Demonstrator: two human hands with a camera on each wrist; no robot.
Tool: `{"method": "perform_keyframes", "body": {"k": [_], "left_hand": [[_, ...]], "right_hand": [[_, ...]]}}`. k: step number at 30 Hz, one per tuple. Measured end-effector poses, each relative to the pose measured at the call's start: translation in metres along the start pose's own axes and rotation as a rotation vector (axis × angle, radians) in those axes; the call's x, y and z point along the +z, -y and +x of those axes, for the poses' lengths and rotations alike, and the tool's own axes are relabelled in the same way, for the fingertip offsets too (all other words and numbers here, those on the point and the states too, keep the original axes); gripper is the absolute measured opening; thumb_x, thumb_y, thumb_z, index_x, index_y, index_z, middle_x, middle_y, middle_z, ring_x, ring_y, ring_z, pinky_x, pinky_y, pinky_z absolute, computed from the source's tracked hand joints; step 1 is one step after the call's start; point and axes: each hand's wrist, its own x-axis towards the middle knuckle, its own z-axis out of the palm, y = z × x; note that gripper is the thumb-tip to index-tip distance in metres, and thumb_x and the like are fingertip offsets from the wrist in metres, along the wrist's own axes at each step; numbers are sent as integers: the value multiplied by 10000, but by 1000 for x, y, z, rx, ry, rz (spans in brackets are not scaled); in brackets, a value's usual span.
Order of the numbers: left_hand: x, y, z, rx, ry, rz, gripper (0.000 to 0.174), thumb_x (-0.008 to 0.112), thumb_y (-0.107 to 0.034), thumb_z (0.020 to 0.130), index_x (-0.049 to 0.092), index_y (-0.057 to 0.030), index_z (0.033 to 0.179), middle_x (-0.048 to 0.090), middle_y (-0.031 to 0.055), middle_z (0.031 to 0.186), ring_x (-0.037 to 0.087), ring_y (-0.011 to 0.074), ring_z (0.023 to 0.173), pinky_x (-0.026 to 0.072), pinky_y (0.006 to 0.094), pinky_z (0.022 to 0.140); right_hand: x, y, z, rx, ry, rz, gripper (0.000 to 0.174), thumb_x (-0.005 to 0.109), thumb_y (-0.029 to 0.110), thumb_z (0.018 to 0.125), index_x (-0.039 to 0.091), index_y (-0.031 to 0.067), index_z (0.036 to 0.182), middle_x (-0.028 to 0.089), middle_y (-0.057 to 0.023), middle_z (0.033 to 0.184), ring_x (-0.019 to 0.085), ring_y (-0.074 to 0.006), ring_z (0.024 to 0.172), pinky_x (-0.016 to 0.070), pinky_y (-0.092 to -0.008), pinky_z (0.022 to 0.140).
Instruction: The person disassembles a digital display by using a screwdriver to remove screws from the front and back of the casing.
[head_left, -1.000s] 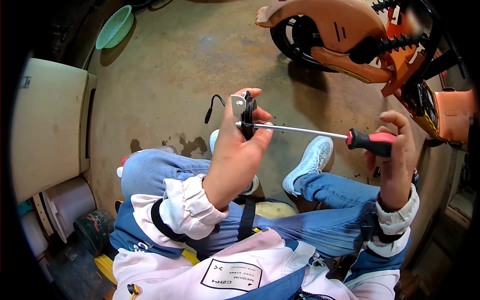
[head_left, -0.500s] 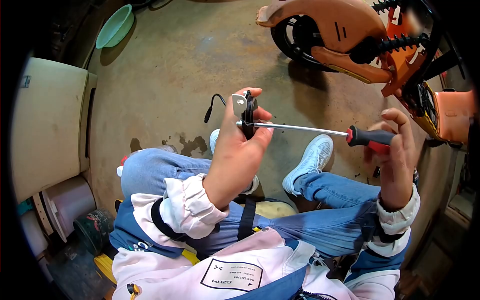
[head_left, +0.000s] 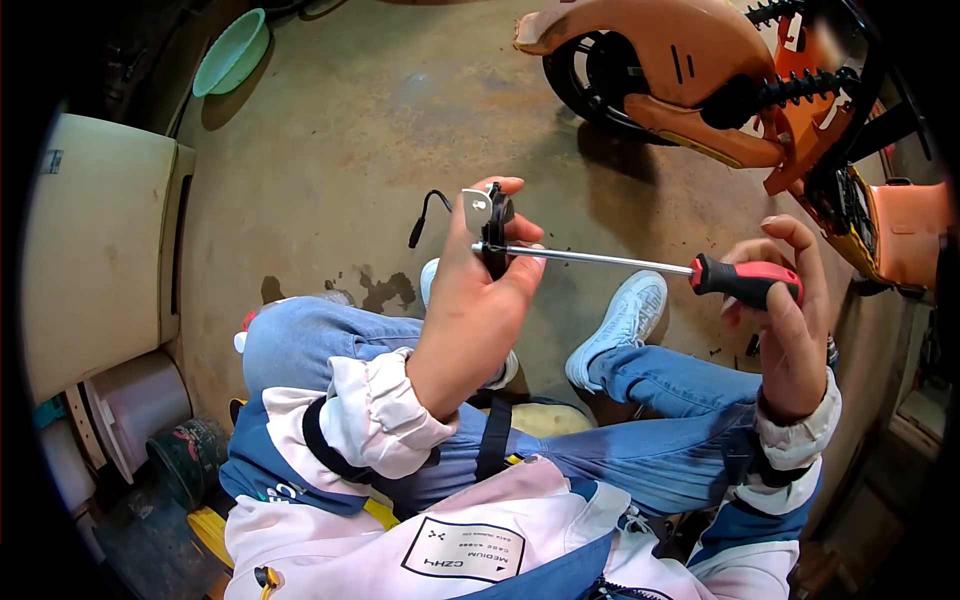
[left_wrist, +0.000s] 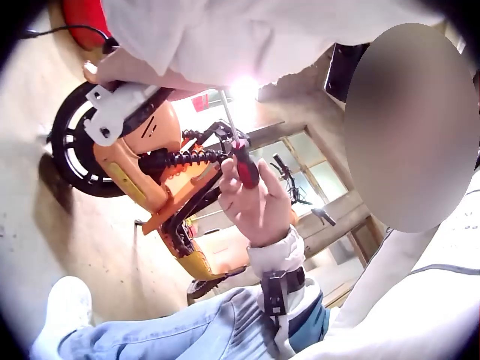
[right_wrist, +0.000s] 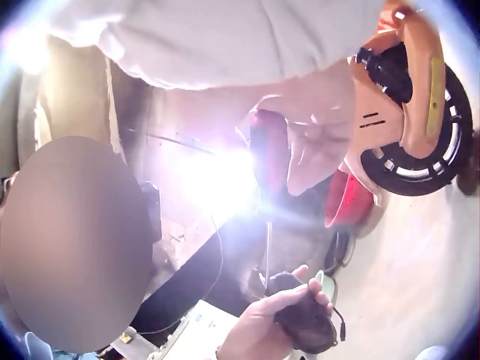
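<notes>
Red-and-black screwdriver (head_left: 722, 273): stretched nearly level across the head view, held by its handle in the right hand (head_left: 797, 325) and meeting the black part (head_left: 496, 222) at the far end of its steel shaft (head_left: 600, 258); too small there to tell whether seated in a screw.
Right hand: grasping the handle between thumb and fingers, with one finger raised and bent above it.
Left hand (head_left: 478, 290): curled round the black part, with the thumb just beneath the shaft.
Black part: out in front of the body, above the floor (head_left: 330, 190), turned edge-on in the head view; rounded in the right wrist view.
Metal bracket (head_left: 476, 207): pale, pierced by a small hole, on the left side of the black part.
Cable plug (head_left: 415, 235): black, dangling from a short arched cable, left of the left hand.
Jeans (head_left: 325, 345): blue, bent at the knees, below the forearms.
White sneaker (head_left: 622, 325): on the floor, lower than the shaft in view.
Orange bike (head_left: 700, 60): at the upper right, well apart from the black part.
Green basin (head_left: 232, 55): on the floor, upper left.
White cabinet (head_left: 105, 250): along the left edge.
Dark bucket (head_left: 190, 462): below the cabinet in view, beside a white bucket (head_left: 140, 410).
</notes>
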Motion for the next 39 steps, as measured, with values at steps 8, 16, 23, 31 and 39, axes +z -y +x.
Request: {"method": "perform_keyframes", "body": {"k": [8, 16, 23, 31, 39], "left_hand": [[0, 1, -1, 16, 22, 14, 529, 573, 16, 928, 422, -133, 1413, 562, -2, 1095, 503, 89, 980, 404, 255, 918], [0, -2, 1, 11, -3, 23, 520, 540, 52, 918, 401, -119, 1390, 525, 31, 1068, 499, 90, 886, 442, 241, 772], [1, 2, -1, 11, 16, 15, 517, 575, 2, 927, 433, -131, 1406, 568, 2, 1099, 507, 91, 990, 406, 253, 913], [0, -2, 1, -46, -29, 11, 513, 571, 5, 928, 437, -139, 1402, 569, -1, 1098, 503, 90, 998, 397, 249, 926], [1, -2, 0, -8, -16, 22, 504, 571, -2, 927, 444, -137, 1395, 571, -3, 1094, 504, 91, 991, 396, 248, 923]], "right_hand": [[-14, -9, -6, 3, -9, -53, 584, 569, 549, 967, 447, 49, 1244, 629, -67, 944, 566, -52, 667, 413, -157, 554], [-1, -4, -1, -74, -3, 7, 546, 617, 394, 938, 411, 39, 1299, 622, -106, 1024, 590, -114, 856, 480, -244, 669], [-16, 2, -8, 162, -6, 4, 487, 593, 351, 951, 422, 40, 1285, 619, -91, 994, 567, -97, 789, 467, -228, 671], [4, -15, 3, -296, -50, -93, 523, 540, 527, 987, 468, 60, 1211, 607, -42, 868, 540, -58, 624, 412, -174, 559], [-10, -7, -3, 75, 67, 30, 531, 588, 472, 971, 445, 48, 1258, 623, -76, 904, 578, -94, 689, 464, -206, 625]]}}
